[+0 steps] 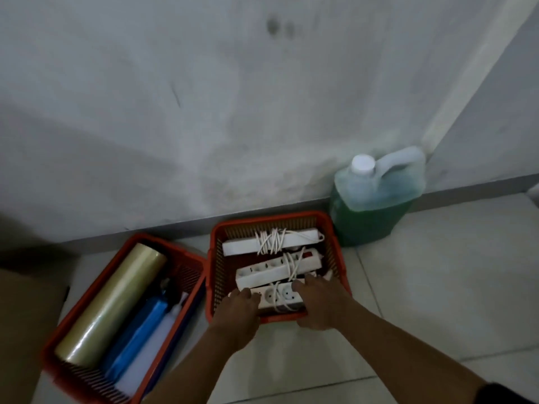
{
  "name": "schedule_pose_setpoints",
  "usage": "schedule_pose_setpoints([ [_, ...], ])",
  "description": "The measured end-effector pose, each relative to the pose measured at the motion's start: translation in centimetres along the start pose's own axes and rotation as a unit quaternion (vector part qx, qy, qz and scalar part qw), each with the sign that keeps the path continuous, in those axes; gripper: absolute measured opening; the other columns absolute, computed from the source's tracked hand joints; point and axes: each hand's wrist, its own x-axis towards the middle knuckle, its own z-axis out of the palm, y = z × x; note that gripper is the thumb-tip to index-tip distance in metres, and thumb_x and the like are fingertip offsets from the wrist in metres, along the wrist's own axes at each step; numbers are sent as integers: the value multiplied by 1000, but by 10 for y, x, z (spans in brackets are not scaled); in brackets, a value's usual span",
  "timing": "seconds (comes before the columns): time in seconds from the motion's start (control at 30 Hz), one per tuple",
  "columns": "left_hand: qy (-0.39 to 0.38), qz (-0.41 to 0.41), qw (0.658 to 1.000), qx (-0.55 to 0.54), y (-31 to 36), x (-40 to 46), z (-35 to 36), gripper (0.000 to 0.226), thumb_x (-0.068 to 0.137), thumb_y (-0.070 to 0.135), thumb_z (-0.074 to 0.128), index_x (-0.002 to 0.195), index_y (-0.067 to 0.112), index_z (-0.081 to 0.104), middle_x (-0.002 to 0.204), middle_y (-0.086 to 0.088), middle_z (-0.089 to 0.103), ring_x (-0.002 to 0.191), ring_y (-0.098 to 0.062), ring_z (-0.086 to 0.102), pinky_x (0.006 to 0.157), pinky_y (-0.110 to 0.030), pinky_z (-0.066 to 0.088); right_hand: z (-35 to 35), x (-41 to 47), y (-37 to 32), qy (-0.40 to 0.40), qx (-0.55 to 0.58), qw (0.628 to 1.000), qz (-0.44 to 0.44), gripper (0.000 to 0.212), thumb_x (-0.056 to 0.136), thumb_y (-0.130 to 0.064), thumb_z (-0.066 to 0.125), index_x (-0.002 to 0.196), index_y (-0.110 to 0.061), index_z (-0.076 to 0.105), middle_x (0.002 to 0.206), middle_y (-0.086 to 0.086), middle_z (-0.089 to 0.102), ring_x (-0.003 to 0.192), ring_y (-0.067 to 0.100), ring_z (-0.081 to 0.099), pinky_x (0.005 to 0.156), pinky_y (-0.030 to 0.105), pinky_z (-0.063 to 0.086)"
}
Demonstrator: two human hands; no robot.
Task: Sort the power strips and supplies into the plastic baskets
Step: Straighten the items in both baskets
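A short white power strip (277, 295), its cord wound around the middle, lies at the near end of a red slatted plastic basket (335, 252) on the floor. The person's left hand (237, 313) grips the strip's left end, fingers (248, 297) curled onto it. The right hand (318, 304) lies over the strip's right end and the basket's near rim, fingers (300, 285) resting on the strip's top; whether they close around it cannot be told.

Two longer white power strips lie behind it in the same basket: one with sockets showing (277, 269), and one against the far wall of the basket (271, 242), both wrapped in their cords.

Just to the left, touching at a corner, a second red basket (172, 249) sits at an angle. It holds a large roll of clear film (110, 304), a blue packet (140, 330) and a white packet (154, 345) side by side.

The floor (437, 287) is pale glossy tile with thin grout lines. A stained grey-white wall (204, 112) rises behind, with a dark skirting strip. A translucent jug of green liquid (376, 196) with a white cap stands by the wall, just right of the basket. Brown cardboard (26, 316) shows at the left edge.
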Motion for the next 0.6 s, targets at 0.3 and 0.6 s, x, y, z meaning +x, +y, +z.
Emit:
schedule_pose_setpoints([
  [0.3, 170, 206, 961, 66, -75, 21, 112, 27, 71, 36, 69, 97, 36, 62, 94, 16, 69, 82, -1, 65, 68, -14, 55, 120, 48, -1, 206, -125, 962, -129, 28, 79, -46, 53, 100, -28, 57, 84, -1, 65, 70, 16, 62, 53, 30, 53],
  [0.6, 251, 203, 941, 105, -82, 35, 119, 11, 83, 33, 53, 92, 30, 59, 85, 11, 67, 71, -6, 61, 58, -21, 53, 116, 57, 2, 258, -170, 941, -137, 36, 83, -48, 64, 101, -23, 45, 81, 2, 64, 67, 15, 61, 52, 30, 52],
])
